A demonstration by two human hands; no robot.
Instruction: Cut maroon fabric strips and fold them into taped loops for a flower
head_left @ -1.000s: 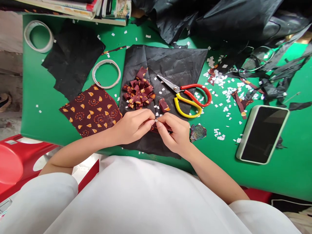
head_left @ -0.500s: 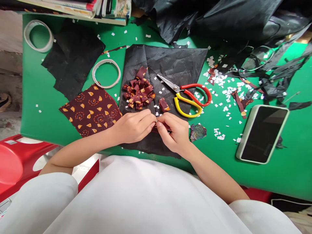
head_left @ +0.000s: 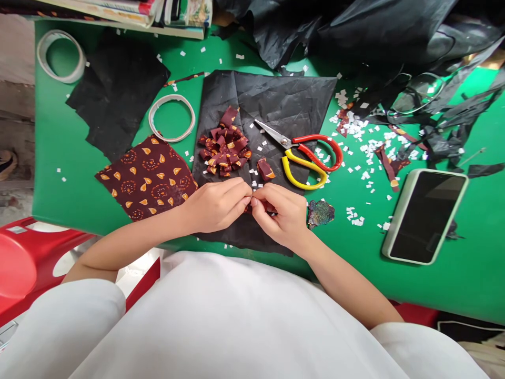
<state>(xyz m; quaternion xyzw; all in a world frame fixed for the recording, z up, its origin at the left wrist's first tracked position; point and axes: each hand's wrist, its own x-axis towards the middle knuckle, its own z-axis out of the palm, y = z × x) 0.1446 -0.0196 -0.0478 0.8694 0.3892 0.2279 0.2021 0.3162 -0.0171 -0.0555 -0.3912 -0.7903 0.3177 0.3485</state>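
Observation:
My left hand (head_left: 219, 205) and my right hand (head_left: 282, 213) meet fingertip to fingertip over a black plastic sheet (head_left: 288, 100). Both pinch a small maroon patterned fabric piece (head_left: 249, 209), mostly hidden by the fingers. Just beyond them lies a folded maroon fabric loop (head_left: 265, 169). A bunched cluster of maroon fabric loops (head_left: 225, 145) sits on the sheet, up and left of it. Scissors (head_left: 284, 142) with one red and one yellow handle rest partly open on the right. Left of my left hand is a maroon patterned cloth (head_left: 150, 173).
Two tape rolls, one near (head_left: 151, 117) and one far (head_left: 81, 66), lie left. A phone (head_left: 426, 217) is at right on the green table (head_left: 355, 263). White paper bits (head_left: 355, 126) and black scraps (head_left: 437, 147) are scattered. Books (head_left: 173, 32) stand at the back.
The joined fingertips have shifted very slightly left and down. Less of the maroon piece shows beneath my right fingers. The other things stay in place.

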